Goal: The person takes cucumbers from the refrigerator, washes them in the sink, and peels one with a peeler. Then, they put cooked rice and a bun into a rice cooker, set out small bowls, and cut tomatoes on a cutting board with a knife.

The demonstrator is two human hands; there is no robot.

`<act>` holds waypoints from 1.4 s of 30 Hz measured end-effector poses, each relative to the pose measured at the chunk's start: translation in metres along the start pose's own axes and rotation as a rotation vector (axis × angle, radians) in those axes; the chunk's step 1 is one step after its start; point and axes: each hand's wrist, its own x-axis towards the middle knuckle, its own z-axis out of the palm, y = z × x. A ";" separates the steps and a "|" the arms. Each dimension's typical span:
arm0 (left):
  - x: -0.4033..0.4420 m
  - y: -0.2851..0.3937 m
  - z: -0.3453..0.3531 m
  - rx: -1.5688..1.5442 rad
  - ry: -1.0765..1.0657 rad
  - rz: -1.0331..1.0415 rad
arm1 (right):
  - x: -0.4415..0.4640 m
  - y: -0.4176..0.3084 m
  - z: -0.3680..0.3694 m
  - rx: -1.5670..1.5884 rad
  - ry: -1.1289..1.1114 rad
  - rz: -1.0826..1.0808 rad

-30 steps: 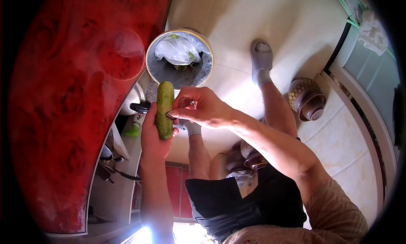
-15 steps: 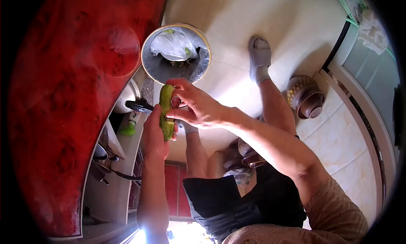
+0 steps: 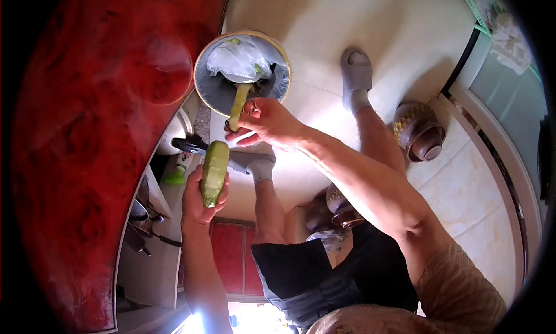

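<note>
My left hand (image 3: 197, 202) is wrapped round the lower part of a green zucchini (image 3: 214, 173), which stands nearly upright with a pale peeled face towards me. Above and to the right, my right hand (image 3: 263, 121) is closed at the rim of the trash bin (image 3: 212, 105). A long pale-green strip of peel (image 3: 238, 105) stretches from its fingers over the bin's opening. The fingers mostly hide a small peeler (image 3: 227, 123), of which only a dark end shows. The zucchini and my right hand are apart.
A red countertop (image 3: 104, 131) fills the left, with a black pan handle (image 3: 190, 143) jutting from the open cabinet below. My slippered foot (image 3: 355, 73) and brown jars (image 3: 417, 131) are on the floor to the right. White plastic (image 3: 237, 59) lies in the bin.
My right hand has moved off the zucchini towards the bin, with a strip of peel now showing. My left hand has lowered the zucchini slightly to the left and tilted it.
</note>
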 end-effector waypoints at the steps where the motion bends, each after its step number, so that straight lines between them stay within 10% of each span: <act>1: 0.004 -0.002 0.002 0.101 0.178 0.054 | 0.006 0.010 -0.001 -0.047 0.038 -0.031; 6: 0.026 -0.011 0.022 0.450 0.628 0.237 | -0.012 0.024 0.018 -0.884 -0.116 -0.514; 12: 0.029 -0.015 0.041 0.704 0.707 0.314 | -0.013 0.023 0.018 -0.980 -0.012 -0.606; 20: 0.017 -0.022 -0.002 0.686 0.522 0.261 | -0.001 0.001 0.002 -0.754 -0.099 -0.223; 24: 0.013 -0.024 -0.021 0.361 0.362 0.236 | 0.000 -0.013 -0.007 -0.047 -0.072 0.286; 30: 0.025 -0.030 -0.016 0.028 0.276 0.215 | -0.002 0.007 0.006 -0.683 -0.177 -0.395; 31: 0.028 -0.031 -0.022 0.041 0.185 0.211 | -0.004 0.011 0.010 -0.556 -0.289 -0.253; 32: 0.029 -0.030 -0.015 0.043 0.187 0.210 | -0.006 0.022 0.013 -0.888 -0.226 -0.599; 35: 0.032 -0.027 0.016 -0.097 0.439 0.183 | -0.012 0.026 0.021 -0.974 -0.171 -0.617; 42: 0.030 -0.021 -0.008 0.105 0.080 0.065 | 0.001 0.001 -0.004 -0.235 -0.191 0.101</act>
